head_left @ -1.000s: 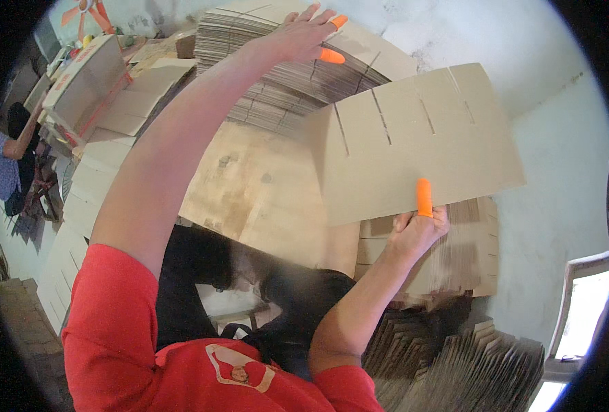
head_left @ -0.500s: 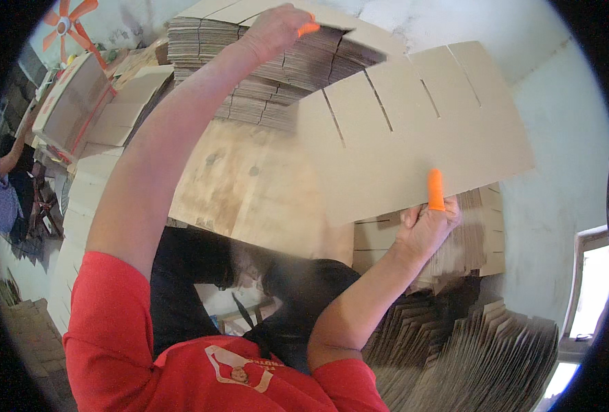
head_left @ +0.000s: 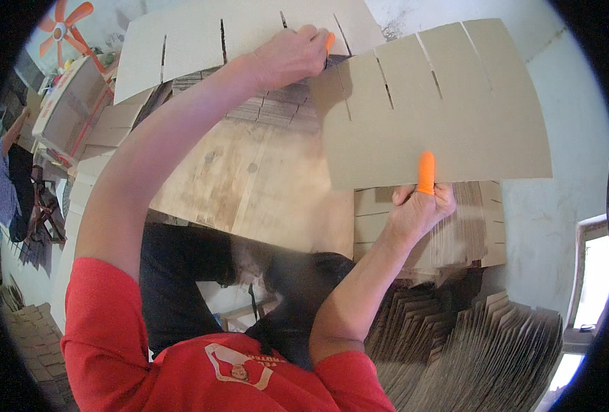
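Head view, your two hands, each occupied. Left hand [head_left: 290,58]: one, curled at the near edge of the pale slotted sheet [head_left: 191,48] and seemingly pinching it; the fingertips are partly hidden. Right hand [head_left: 424,216]: one, pinching the lower edge of the tan slotted sheet [head_left: 448,130], a covered digit laid on its face.

Step in hand, as judged: you are handling two sheets at once, one per hand. The next move likely calls for a firm hold at the edges, with slot mouths kept from snagging where the sheets come close.

Count:
- Slotted sheets held: two; pale one left of and beyond your left hand, tan one above your right hand.
- Slots: four visible in each.
- Orange finger covers [head_left: 426,172]: two visible, one per hand.
- Sheet pile [head_left: 270,110] below your left hand: one, sheets too many to count.
- Side stack [head_left: 469,226] just beside and beneath your right hand: one, sheets uncounted.
- Wooden tabletop [head_left: 208,178] between your hands: one.
- Orange fan [head_left: 61,31], well left of your left hand: one.
- Carton [head_left: 64,110], nearby it: one.
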`<state>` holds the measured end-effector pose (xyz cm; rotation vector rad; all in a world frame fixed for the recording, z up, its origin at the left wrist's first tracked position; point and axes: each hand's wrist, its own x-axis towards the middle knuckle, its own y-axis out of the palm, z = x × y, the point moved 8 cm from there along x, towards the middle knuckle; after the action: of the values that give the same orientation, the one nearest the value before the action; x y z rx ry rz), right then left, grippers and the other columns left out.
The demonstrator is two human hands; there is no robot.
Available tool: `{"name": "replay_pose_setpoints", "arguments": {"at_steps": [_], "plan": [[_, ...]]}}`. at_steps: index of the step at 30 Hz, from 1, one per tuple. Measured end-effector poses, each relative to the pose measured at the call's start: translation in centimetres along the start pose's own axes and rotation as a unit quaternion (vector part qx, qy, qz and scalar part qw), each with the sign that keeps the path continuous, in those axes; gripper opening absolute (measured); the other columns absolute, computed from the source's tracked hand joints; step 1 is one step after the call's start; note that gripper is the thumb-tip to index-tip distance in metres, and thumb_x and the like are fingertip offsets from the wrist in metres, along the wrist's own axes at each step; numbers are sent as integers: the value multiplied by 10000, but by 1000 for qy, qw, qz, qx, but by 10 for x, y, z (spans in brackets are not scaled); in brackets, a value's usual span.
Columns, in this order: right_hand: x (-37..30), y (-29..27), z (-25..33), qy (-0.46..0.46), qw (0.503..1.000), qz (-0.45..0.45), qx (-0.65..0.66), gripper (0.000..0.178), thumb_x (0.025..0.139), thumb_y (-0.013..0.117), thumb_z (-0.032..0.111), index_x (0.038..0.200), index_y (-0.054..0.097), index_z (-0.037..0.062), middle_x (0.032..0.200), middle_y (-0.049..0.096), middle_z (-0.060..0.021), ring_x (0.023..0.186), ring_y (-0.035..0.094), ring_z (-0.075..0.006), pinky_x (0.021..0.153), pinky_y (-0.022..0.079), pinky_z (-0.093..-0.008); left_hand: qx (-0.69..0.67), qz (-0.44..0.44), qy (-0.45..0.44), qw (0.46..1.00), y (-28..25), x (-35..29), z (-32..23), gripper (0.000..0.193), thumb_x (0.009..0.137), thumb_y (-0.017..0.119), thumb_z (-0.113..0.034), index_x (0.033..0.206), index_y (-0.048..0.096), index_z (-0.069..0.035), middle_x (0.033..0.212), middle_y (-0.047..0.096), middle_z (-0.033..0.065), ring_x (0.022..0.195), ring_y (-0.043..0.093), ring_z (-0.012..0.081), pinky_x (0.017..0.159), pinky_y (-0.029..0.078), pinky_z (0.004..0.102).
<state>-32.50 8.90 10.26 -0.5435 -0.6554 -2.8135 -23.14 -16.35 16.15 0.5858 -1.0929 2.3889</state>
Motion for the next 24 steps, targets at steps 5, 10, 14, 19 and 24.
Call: {"name": "replay_pose_setpoints", "arguments": {"at_steps": [5,10,14,19,24], "plan": [[-2,3,4,-18,999,7,-45,295,854,618,-18,594,492,43,535,484,-3,344,388,-56,258,248,-227,-21,105,2,994,5,-16,-17,289,764,615,-71,1007,581,80,1062,524,118,906,564,221,684,564,288],[-6,6,6,-31,999,8,-25,247,866,629,3,634,548,29,527,477,2,347,374,-44,257,247,-228,-20,134,-14,991,5,-33,-9,355,773,603,-84,1078,559,92,1149,524,129,918,564,222,712,558,285],[-6,13,8,-22,1000,19,-8,331,863,635,-1,589,457,51,498,448,1,340,364,-50,253,244,-233,-14,94,-13,995,-5,-41,-13,355,759,621,-100,1060,594,87,1178,530,131,925,562,207,700,557,274],[-7,11,-1,-25,999,23,-14,379,869,611,-33,575,391,61,490,448,-16,336,380,-73,251,261,-250,11,94,68,993,-25,-47,-45,298,758,638,-118,986,656,72,1246,534,161,927,561,190,647,550,251],[-12,22,-3,-10,999,44,15,337,866,600,-57,595,426,42,488,452,-20,339,425,-91,278,339,-265,-45,40,74,995,-49,-58,-74,256,737,641,-110,915,680,69,1214,573,194,905,575,195,601,541,237]]}}
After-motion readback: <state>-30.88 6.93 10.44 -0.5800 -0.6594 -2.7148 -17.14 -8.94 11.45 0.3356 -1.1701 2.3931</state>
